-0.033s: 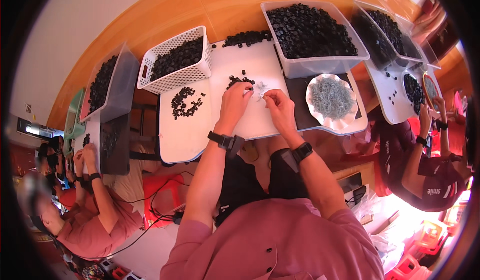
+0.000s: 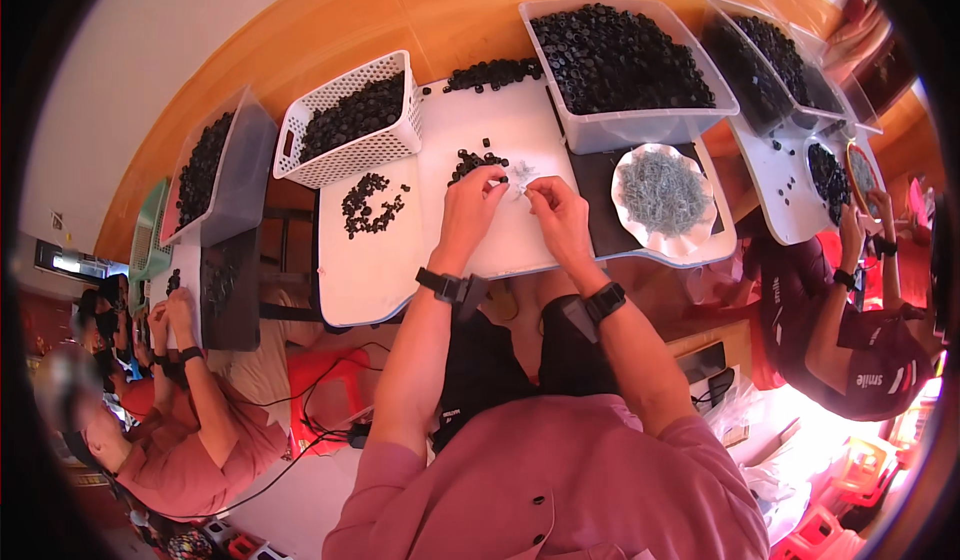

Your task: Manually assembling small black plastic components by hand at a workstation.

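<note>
My left hand (image 2: 470, 210) is closed in a pinch, with a small black plastic part (image 2: 503, 180) at its fingertips. Close to its right, my right hand (image 2: 558, 215) also pinches, its thumb and forefinger together; whatever lies between them is too small to make out. The two sets of fingertips are a little apart, just over the white tabletop (image 2: 500, 250). Beyond them lies a small scatter of thin, clear-grey pieces (image 2: 522, 170). A loose pile of small black parts (image 2: 470, 163) sits beside my left fingers, partly hidden by that hand.
Left stand a white perforated basket (image 2: 350, 155) of black parts and a small black group (image 2: 365, 210). Back right is a large clear bin (image 2: 650, 132); before it, a white scalloped dish (image 2: 672, 248) holds clear-grey pieces. Co-workers sit left (image 2: 200, 440) and right (image 2: 800, 320).
</note>
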`<action>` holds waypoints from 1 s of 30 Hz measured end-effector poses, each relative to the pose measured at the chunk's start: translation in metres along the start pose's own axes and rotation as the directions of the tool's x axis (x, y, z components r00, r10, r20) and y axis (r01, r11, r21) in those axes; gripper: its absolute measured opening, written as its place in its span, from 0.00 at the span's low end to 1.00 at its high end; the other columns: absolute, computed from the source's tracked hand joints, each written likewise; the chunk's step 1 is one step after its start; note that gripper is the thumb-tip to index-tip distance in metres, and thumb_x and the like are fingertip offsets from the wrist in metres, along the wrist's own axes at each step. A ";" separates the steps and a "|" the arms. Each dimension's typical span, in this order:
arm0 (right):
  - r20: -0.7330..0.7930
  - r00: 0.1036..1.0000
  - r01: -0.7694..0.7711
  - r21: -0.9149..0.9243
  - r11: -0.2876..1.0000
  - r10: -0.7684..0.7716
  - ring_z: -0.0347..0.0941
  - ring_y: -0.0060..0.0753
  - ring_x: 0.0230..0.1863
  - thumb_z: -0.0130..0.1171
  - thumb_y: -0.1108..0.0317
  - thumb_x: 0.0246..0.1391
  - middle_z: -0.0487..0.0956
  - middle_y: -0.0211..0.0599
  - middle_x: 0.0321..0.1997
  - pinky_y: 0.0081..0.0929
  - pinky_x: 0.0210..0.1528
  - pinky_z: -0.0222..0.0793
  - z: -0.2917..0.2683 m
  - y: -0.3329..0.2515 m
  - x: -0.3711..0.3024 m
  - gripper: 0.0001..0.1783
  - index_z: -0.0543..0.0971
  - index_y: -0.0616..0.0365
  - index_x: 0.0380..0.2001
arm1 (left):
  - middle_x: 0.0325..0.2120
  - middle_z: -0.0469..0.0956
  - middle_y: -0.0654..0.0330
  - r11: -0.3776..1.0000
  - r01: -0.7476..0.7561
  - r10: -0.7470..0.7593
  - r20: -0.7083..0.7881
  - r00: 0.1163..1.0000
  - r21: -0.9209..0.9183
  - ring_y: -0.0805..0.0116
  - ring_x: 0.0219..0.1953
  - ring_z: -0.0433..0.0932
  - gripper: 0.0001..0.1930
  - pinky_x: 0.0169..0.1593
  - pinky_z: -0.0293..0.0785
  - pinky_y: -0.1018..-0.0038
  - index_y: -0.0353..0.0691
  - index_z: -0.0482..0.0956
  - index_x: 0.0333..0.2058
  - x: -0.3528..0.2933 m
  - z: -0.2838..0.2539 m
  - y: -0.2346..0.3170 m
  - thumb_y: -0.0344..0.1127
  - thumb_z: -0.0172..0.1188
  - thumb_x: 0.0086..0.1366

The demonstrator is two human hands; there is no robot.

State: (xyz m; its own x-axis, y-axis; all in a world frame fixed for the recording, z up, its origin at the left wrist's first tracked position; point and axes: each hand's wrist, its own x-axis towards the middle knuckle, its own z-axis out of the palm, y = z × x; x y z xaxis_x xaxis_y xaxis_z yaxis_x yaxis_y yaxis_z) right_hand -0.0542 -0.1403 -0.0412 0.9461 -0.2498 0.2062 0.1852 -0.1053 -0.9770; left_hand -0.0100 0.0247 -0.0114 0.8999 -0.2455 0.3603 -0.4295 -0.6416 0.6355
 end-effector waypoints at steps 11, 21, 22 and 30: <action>0.105 0.983 0.164 -0.147 0.975 -0.150 0.83 0.39 0.32 0.64 0.74 0.57 0.84 0.43 0.33 0.30 0.35 0.76 0.005 -0.005 0.001 0.05 0.83 0.62 0.37 | 0.39 0.88 0.56 0.907 0.184 -0.209 -0.026 0.978 -0.378 0.71 0.41 0.87 0.12 0.48 0.81 0.75 0.35 0.85 0.47 -0.037 0.014 0.000 0.27 0.69 0.64; 0.135 0.978 0.187 -0.227 0.956 -0.160 0.84 0.42 0.33 0.64 0.75 0.54 0.84 0.45 0.32 0.34 0.37 0.79 0.004 -0.003 -0.001 0.05 0.82 0.62 0.35 | 0.36 0.87 0.55 0.945 0.086 -0.126 -0.108 0.986 -0.316 0.67 0.36 0.87 0.12 0.42 0.82 0.74 0.35 0.86 0.44 -0.040 0.016 0.005 0.26 0.71 0.62; 0.140 0.977 0.193 -0.235 0.953 -0.163 0.84 0.43 0.33 0.64 0.75 0.54 0.84 0.46 0.32 0.34 0.38 0.79 0.005 -0.003 -0.001 0.05 0.82 0.62 0.35 | 0.36 0.87 0.54 0.958 0.054 -0.095 -0.133 0.987 -0.283 0.65 0.34 0.86 0.12 0.41 0.81 0.73 0.35 0.86 0.44 -0.040 0.016 0.004 0.25 0.71 0.61; 0.133 0.962 0.269 -0.282 0.921 -0.240 0.83 0.44 0.32 0.64 0.76 0.54 0.84 0.46 0.32 0.35 0.37 0.79 0.009 0.001 -0.003 0.06 0.82 0.61 0.37 | 0.37 0.86 0.53 0.986 -0.126 0.101 -0.210 0.973 -0.113 0.60 0.33 0.86 0.11 0.39 0.82 0.70 0.35 0.85 0.43 -0.041 0.018 -0.001 0.23 0.69 0.61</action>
State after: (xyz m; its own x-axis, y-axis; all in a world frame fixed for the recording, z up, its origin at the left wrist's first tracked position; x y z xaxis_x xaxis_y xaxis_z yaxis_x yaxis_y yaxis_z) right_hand -0.0546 -0.1310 -0.0435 0.9008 -0.0866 0.4255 0.3499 -0.4356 -0.8294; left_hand -0.0453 0.0218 -0.0392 0.8164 -0.1511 0.5574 -0.5453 -0.5194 0.6579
